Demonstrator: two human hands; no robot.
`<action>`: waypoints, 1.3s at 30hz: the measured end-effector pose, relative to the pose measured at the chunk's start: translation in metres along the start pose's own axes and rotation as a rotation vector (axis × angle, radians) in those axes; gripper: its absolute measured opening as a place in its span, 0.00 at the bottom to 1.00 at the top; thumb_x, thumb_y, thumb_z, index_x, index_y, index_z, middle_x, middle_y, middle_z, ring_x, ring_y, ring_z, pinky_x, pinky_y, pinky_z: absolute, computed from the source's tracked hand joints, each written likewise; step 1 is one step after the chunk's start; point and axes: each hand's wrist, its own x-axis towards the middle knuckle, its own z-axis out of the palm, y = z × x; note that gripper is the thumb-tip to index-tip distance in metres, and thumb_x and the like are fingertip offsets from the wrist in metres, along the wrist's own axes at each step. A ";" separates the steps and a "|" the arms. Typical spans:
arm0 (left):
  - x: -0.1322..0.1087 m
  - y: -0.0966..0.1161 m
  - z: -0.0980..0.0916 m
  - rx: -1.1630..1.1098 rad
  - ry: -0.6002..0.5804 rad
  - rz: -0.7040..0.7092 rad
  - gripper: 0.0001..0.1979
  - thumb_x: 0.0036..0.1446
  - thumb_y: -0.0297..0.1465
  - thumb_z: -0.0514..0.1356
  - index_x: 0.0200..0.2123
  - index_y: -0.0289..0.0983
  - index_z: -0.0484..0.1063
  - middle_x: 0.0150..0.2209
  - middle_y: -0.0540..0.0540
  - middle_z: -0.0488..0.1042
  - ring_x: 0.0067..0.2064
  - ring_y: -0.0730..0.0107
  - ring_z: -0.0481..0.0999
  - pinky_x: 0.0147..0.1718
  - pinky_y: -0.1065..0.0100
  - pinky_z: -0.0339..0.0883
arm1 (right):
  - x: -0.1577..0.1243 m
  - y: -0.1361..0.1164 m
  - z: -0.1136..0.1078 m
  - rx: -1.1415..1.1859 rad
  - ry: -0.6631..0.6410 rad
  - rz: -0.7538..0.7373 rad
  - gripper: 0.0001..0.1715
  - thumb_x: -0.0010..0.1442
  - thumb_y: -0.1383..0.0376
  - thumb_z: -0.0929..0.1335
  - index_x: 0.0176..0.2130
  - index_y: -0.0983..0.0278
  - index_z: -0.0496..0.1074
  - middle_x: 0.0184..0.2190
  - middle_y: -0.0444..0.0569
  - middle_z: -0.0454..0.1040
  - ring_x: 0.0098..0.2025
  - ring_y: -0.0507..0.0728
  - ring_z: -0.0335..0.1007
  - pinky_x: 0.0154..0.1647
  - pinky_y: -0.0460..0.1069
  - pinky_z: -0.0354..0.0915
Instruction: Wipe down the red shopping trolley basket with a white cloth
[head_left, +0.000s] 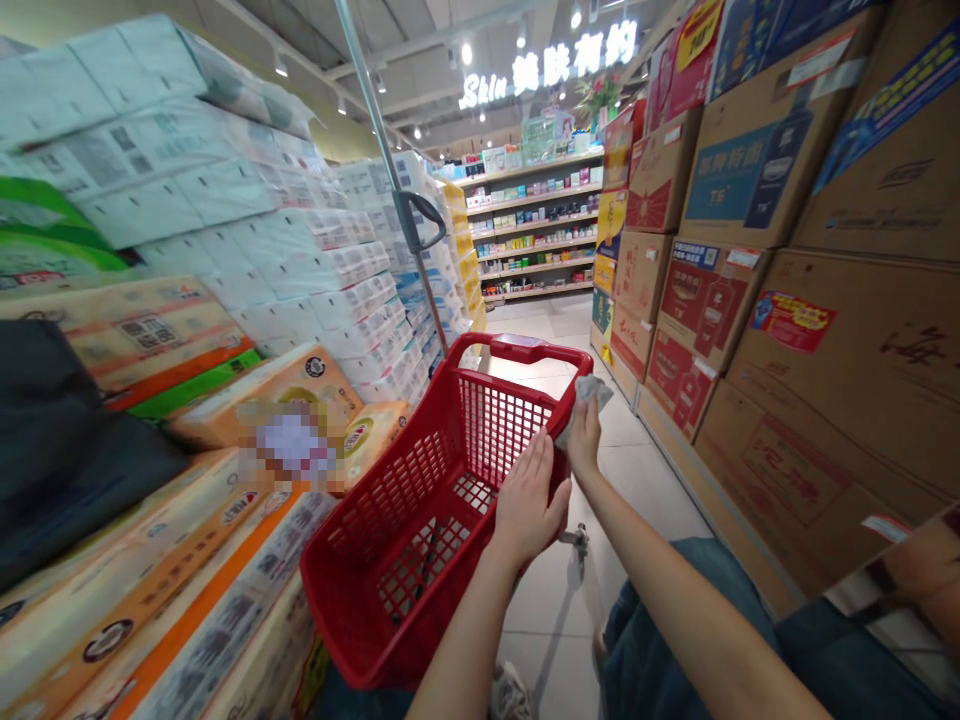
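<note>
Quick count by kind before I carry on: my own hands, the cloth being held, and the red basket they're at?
Hands, left hand and right hand: 2
Grey cloth: 1
Red basket: 1
Total: 4

I count two hands of mine, one left hand (531,497) and one right hand (583,437), and between them one red basket (352,595) and one grey cloth (592,392). Beyond the basket I see one metal pole (367,80) with one loop handle (435,237). Far off there is one lit sign (551,66), one bunch of flowers (598,92) and, as best I can tell, six shelf boards (540,264). Near left I find one dark item (67,450). The cartons (817,320) on the right, and the white packs (217,190) and orange packs (150,540) on the left, are too many for me to count.
</note>
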 end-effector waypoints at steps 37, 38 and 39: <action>-0.002 0.003 -0.002 -0.038 0.003 -0.021 0.31 0.68 0.40 0.47 0.69 0.35 0.44 0.70 0.43 0.47 0.71 0.62 0.42 0.67 0.55 0.47 | 0.107 -0.011 -0.048 -0.665 -0.396 -0.552 0.23 0.69 0.57 0.53 0.48 0.62 0.70 0.45 0.55 0.76 0.53 0.64 0.67 0.66 0.69 0.45; -0.002 0.003 -0.002 -0.039 0.006 -0.021 0.30 0.68 0.40 0.47 0.68 0.35 0.44 0.70 0.43 0.47 0.71 0.62 0.42 0.67 0.55 0.48 | 0.102 -0.012 -0.048 -0.663 -0.413 -0.569 0.22 0.69 0.57 0.54 0.47 0.62 0.70 0.45 0.55 0.76 0.53 0.64 0.67 0.65 0.68 0.47; -0.003 0.003 -0.002 -0.039 0.009 -0.019 0.30 0.68 0.39 0.47 0.68 0.35 0.44 0.70 0.42 0.47 0.71 0.62 0.43 0.67 0.55 0.48 | 0.091 -0.014 -0.048 -0.650 -0.429 -0.596 0.22 0.69 0.58 0.54 0.47 0.63 0.70 0.46 0.56 0.75 0.54 0.64 0.66 0.65 0.67 0.49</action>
